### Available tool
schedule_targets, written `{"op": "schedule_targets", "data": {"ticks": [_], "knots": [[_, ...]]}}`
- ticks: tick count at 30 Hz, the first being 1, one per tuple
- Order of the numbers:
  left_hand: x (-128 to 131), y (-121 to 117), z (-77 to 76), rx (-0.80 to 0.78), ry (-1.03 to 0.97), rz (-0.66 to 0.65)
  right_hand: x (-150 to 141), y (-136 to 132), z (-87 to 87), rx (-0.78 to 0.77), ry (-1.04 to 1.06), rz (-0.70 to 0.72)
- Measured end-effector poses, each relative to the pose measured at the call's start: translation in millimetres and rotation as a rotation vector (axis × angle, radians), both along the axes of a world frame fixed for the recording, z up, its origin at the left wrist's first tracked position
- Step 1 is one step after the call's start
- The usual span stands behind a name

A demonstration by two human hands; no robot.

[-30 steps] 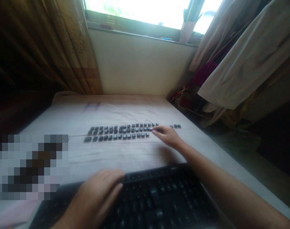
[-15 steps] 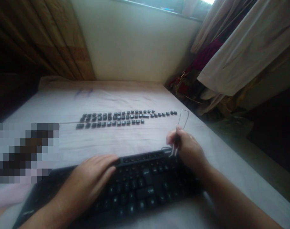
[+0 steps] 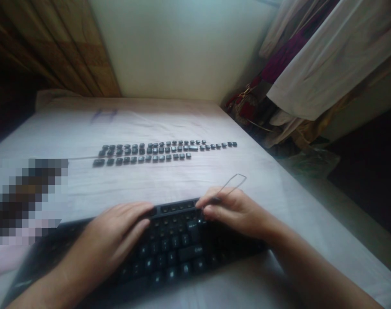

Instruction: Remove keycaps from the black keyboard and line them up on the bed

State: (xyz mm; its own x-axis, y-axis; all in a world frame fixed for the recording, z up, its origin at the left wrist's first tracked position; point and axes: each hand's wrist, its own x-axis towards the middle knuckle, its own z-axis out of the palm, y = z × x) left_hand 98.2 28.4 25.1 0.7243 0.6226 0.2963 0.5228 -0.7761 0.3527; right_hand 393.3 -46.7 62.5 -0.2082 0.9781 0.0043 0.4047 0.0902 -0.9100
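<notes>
Since the last frame our R hand [image 3: 237, 210] has moved left along the kbd [image 3: 169, 253], from its far R corner to the keys by the top strip. Our wire tool [image 3: 237, 174] has swung too: its loop, more upright before, now leans up & to the right over the knuckles. L hand [image 3: 118, 231] stays put on the kbd.

Hands are apart, w/ part of the kbd's top strip & keys showing btwn them. R is pinched on the wire tool, its tips down at the keys; the exact contact pt is too blurred to tell. L lies flat over the kbd's left part, fingers extended & close together, fingertips at the top edge.

Our kbd sits at a slant under both hands, on the pale sheet [image 3: 143, 184]. Beyond it, well apart from our hands, loose keycaps [image 3: 134, 159] lie in approx. 3 rows; a wide keycap [image 3: 98, 162] is at the L end of the nearest row & a long keycap [image 3: 193, 148] is in the middle one, w/ smaller ones trailing right.

Off the sheet's R side, under the hanging clothes [image 3: 311, 77], we see clear plastic [image 3: 320, 161], maybe a bag; can't tell what's in it.
</notes>
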Motion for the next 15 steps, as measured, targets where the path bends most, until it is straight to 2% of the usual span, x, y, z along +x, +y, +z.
{"op": "schedule_targets", "data": {"ticks": [8,15], "knots": [[-2,-1,-2.4,-0.008,0.010,-0.002,-8,-4,2.7,0.265,-0.164,0.142],[-2,-3,-2.4,-0.035,0.014,-0.004,-10,-10,2.6,0.343,-0.216,0.177]]}}
